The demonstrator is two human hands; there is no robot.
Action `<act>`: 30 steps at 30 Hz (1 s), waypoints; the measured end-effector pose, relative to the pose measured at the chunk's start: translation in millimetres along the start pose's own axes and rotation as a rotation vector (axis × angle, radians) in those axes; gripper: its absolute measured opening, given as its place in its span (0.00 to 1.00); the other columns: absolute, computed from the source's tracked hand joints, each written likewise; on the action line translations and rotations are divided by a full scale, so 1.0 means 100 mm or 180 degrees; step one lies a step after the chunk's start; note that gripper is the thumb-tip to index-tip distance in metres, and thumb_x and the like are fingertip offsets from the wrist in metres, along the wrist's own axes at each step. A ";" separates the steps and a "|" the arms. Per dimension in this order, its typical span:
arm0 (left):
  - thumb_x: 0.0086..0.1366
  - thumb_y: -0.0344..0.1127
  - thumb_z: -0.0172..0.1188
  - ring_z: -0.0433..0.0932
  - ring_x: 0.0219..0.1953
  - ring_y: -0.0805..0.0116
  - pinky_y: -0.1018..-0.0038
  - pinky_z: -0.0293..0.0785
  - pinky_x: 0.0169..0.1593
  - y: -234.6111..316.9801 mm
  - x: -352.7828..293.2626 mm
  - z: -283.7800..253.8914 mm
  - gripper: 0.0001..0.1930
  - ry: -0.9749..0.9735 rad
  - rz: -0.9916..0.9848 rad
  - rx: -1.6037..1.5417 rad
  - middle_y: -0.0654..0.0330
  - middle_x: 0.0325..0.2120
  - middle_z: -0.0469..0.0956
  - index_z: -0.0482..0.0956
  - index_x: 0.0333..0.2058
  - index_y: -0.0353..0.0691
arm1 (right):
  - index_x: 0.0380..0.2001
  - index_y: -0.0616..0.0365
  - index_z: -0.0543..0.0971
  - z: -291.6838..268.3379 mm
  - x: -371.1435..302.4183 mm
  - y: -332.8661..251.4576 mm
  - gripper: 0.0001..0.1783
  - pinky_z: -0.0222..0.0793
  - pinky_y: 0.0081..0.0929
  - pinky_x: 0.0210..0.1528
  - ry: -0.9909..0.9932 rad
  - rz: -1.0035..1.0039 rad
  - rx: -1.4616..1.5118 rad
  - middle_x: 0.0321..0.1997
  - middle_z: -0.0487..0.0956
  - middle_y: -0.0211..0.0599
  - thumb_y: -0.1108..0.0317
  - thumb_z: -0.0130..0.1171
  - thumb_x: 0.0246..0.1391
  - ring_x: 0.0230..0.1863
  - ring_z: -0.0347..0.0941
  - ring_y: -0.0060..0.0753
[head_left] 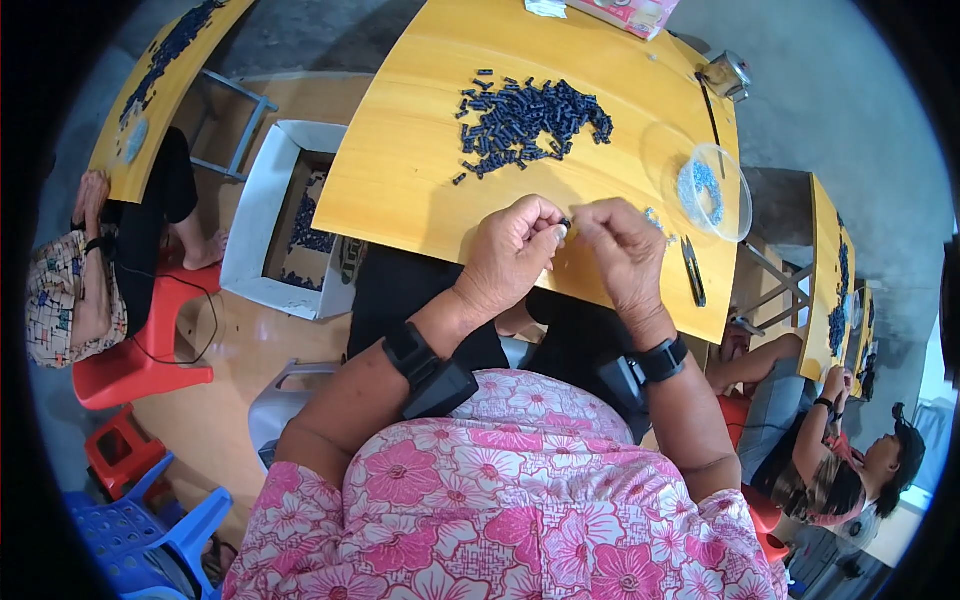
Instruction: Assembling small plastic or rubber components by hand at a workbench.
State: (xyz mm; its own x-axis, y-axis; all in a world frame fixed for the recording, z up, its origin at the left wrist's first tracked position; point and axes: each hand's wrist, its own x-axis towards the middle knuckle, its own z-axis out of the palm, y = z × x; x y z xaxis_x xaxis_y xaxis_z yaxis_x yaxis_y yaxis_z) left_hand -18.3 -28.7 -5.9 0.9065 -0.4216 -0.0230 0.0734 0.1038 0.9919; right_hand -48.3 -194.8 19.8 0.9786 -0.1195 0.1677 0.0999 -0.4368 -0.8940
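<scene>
My left hand pinches a small black plastic part between thumb and fingertips, over the near edge of the yellow table. Close beside it, my right hand has its fingers pressed together; whatever may be in them is too small to make out. Beyond both hands lies a loose pile of small dark plastic parts. Right of my right hand rests a pair of tweezers with dark handles. A see-through round tub holds tiny bluish pieces, and a few more lie beside it.
At the far right stand a metal mug and a thin black rod. A pink box is at the far edge. Left of the table, a white carton holds more dark parts. Other people sit at tables on both sides.
</scene>
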 end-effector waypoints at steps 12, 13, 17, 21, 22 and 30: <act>0.65 0.25 0.56 0.74 0.26 0.81 0.82 0.73 0.31 -0.06 0.01 0.00 0.04 -0.0019 0.0189 0.0234 0.65 0.27 0.76 0.74 0.38 0.34 | 0.34 0.57 0.84 0.18 0.80 0.06 0.07 0.74 0.31 0.34 -0.0198 -0.1251 -0.2234 0.33 0.79 0.39 0.75 0.61 0.50 0.31 0.78 0.41; 0.65 0.25 0.56 0.74 0.25 0.81 0.81 0.73 0.31 -0.06 0.01 -0.01 0.04 -0.0031 0.0210 0.0208 0.65 0.27 0.76 0.74 0.38 0.34 | 0.33 0.56 0.84 0.20 0.81 0.07 0.07 0.74 0.33 0.35 -0.0189 -0.1138 -0.2361 0.33 0.79 0.38 0.73 0.61 0.50 0.32 0.78 0.43; 0.65 0.25 0.56 0.74 0.25 0.80 0.81 0.73 0.31 -0.03 0.01 -0.02 0.04 -0.0044 0.0376 0.0113 0.64 0.27 0.76 0.74 0.38 0.34 | 0.28 0.51 0.82 0.24 0.83 0.11 0.06 0.77 0.37 0.34 -0.0176 -0.1080 -0.2804 0.31 0.77 0.36 0.64 0.59 0.49 0.32 0.79 0.42; 0.65 0.26 0.56 0.75 0.25 0.80 0.80 0.73 0.31 -0.02 0.01 -0.02 0.04 -0.0083 0.0371 0.0139 0.64 0.27 0.76 0.74 0.38 0.34 | 0.26 0.53 0.80 0.24 0.82 0.09 0.06 0.78 0.37 0.33 -0.0300 -0.1136 -0.2932 0.31 0.76 0.36 0.64 0.59 0.49 0.30 0.79 0.43; 0.66 0.26 0.56 0.75 0.25 0.80 0.80 0.73 0.31 -0.01 0.02 -0.02 0.04 -0.0099 0.0359 0.0148 0.64 0.27 0.76 0.74 0.38 0.34 | 0.25 0.54 0.79 0.23 0.80 0.12 0.06 0.78 0.37 0.32 -0.0314 -0.1092 -0.2970 0.31 0.76 0.37 0.64 0.59 0.48 0.30 0.79 0.44; 0.65 0.26 0.56 0.75 0.25 0.80 0.81 0.74 0.31 -0.04 0.02 0.00 0.04 -0.0048 0.0308 0.0232 0.65 0.27 0.76 0.74 0.38 0.34 | 0.28 0.58 0.78 0.10 0.57 0.10 0.02 0.75 0.40 0.34 -0.0460 -0.1222 -0.2579 0.31 0.77 0.44 0.73 0.59 0.48 0.31 0.77 0.52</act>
State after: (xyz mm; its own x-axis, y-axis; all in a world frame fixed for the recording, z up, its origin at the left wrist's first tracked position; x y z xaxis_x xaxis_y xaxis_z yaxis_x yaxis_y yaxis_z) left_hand -17.1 -30.0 -10.2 0.9014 -0.4264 0.0747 -0.0451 0.0792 0.9958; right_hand 9.8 -197.2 16.4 0.9226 0.2529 0.2913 0.3201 -0.9233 -0.2121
